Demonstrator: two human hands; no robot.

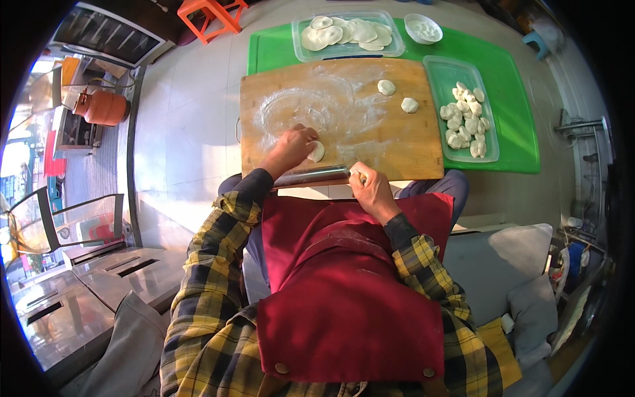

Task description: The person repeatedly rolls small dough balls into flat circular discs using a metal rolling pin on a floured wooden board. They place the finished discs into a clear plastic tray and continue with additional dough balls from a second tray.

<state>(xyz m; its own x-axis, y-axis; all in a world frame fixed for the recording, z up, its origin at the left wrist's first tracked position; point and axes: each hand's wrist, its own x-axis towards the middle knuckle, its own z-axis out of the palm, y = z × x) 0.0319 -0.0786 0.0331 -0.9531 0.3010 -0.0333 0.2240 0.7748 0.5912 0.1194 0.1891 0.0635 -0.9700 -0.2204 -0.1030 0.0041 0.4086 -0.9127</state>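
My left hand [293,148] pinches the edge of a small flattened round of dough [316,152] on a floured wooden board [347,144]. My right hand [369,188] grips the end of a dark, shiny rolling pin [312,174], which lies along the board's near edge. The pin's left end is hidden behind my left wrist. Farther off on the board sit two pressed dough pieces, one [386,88] near the far side and another [410,105] toward the right. White flour smears the board's left and middle parts.
The board rests on a green table [511,119]. Behind it a clear plastic tray [297,42] holds rolled wrappers, beside a white bowl [423,29] of flour. At right, another plastic container [436,74] holds several dough lumps. A burgundy apron [347,307] covers my lap.
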